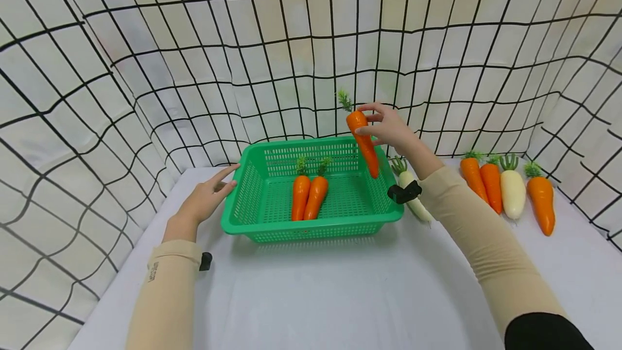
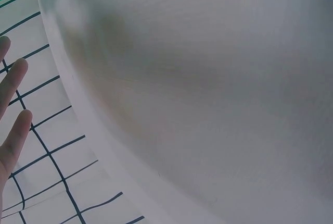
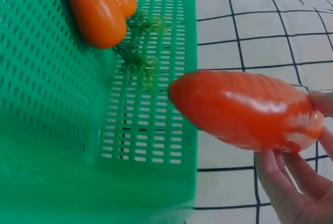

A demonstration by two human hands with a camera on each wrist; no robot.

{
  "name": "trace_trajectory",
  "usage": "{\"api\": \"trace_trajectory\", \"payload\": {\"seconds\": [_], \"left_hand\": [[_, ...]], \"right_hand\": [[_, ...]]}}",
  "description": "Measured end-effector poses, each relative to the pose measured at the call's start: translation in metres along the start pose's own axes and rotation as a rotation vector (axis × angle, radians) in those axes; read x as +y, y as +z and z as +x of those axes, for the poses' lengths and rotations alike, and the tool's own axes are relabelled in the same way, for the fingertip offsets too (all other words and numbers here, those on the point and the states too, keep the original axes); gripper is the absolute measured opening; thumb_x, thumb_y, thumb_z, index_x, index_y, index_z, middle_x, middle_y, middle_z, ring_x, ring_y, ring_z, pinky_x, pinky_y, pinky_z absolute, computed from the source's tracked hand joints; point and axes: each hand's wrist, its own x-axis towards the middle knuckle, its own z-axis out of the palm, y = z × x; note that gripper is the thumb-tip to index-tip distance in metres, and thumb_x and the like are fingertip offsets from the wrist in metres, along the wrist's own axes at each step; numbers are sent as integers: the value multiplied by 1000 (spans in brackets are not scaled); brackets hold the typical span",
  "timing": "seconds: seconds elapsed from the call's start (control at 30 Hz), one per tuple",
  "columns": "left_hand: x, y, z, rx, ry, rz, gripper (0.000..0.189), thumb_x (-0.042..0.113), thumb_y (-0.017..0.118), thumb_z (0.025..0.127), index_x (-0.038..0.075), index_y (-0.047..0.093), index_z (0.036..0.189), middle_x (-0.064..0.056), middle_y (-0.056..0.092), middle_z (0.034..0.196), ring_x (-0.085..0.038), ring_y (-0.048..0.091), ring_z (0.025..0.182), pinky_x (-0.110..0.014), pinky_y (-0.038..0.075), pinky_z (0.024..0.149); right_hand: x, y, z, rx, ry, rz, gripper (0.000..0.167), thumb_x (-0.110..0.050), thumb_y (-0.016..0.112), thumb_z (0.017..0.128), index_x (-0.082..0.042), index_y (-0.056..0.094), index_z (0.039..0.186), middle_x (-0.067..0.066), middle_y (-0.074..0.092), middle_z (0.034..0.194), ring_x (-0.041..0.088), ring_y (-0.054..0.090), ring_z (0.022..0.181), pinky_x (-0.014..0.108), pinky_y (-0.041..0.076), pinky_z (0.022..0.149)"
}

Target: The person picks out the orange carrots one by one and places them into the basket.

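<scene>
In the head view my right hand grips a carrot with a green top near its thick end. The tip points down over the right rear part of a green basket. Thumb and fingers wrap the thick end in the right wrist view, where the carrot hangs beside the basket rim. Two more carrots lie side by side inside the basket. My left hand is at the basket's left rim, fingers extended; its fingers look straight and spread in the left wrist view.
Right of the basket lies a white radish, partly behind my right wrist. Further right on the white table are several carrots and another white radish. White walls with black grid netting enclose the back and sides.
</scene>
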Motion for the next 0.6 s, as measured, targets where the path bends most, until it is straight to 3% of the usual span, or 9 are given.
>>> {"api": "trace_trajectory", "payload": {"seconds": [0.3, 0.6], "left_hand": [[0, 0, 1, 0, 6, -4, 63, 52, 38, 109, 23, 26, 165, -30, 56, 140, -54, 52, 127, -73, 41, 99], [1, 0, 0, -3, 4, -11, 64, 52, 38, 110, 23, 25, 165, -30, 56, 141, -53, 53, 126, -73, 41, 99]], "right_hand": [[9, 28, 14, -84, 8, -6, 59, -7, 66, 100, -15, 45, 154, 22, 40, 153, 42, 57, 123, 56, 55, 93], [15, 48, 25, -163, 49, -36, 56, -4, 65, 99, -11, 47, 152, 24, 39, 150, 42, 58, 121, 53, 58, 89]]}}
